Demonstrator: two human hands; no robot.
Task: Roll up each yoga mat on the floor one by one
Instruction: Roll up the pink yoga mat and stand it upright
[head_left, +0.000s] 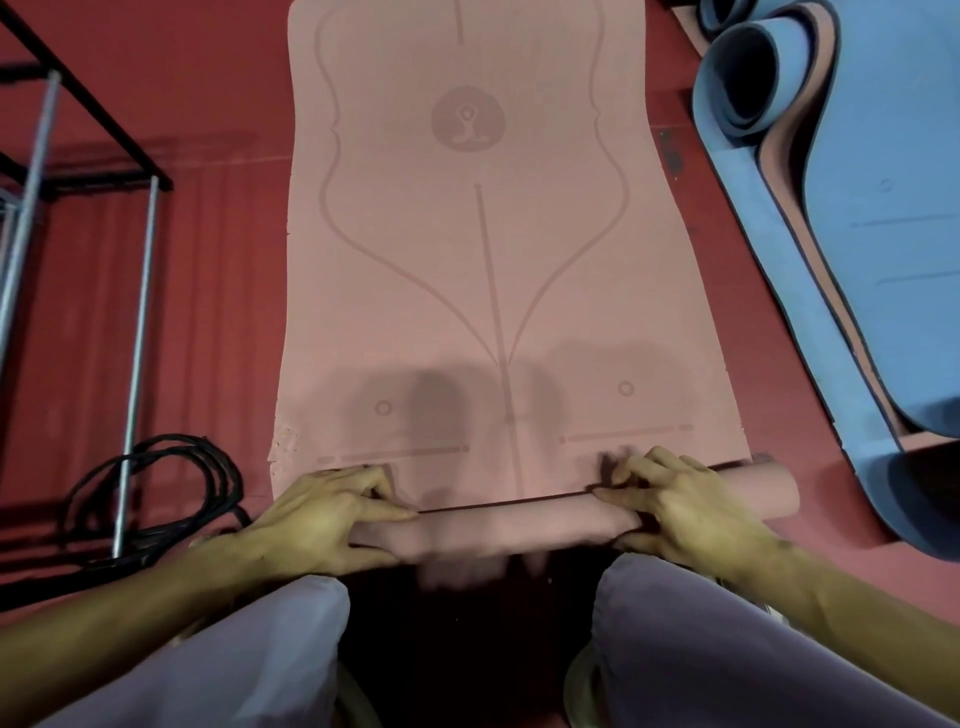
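A pink yoga mat (467, 249) with printed alignment lines and a round figure emblem lies flat on the red floor, stretching away from me. Its near end is curled into a thin roll (519, 525) that runs across the mat just in front of my knees. My left hand (327, 525) grips the roll's left part, fingers spread over the top. My right hand (691, 509) grips the right part, fingertips pressing on the flat mat beyond the roll. The roll's right end sticks out past my right hand.
A blue mat (883, 234) lies at the right, partly unrolled, with a loose roll (748, 78) at its far end. A black-and-silver metal rack (140, 312) stands at the left. Coiled black cable (156, 493) lies by its foot. My knees fill the lower frame.
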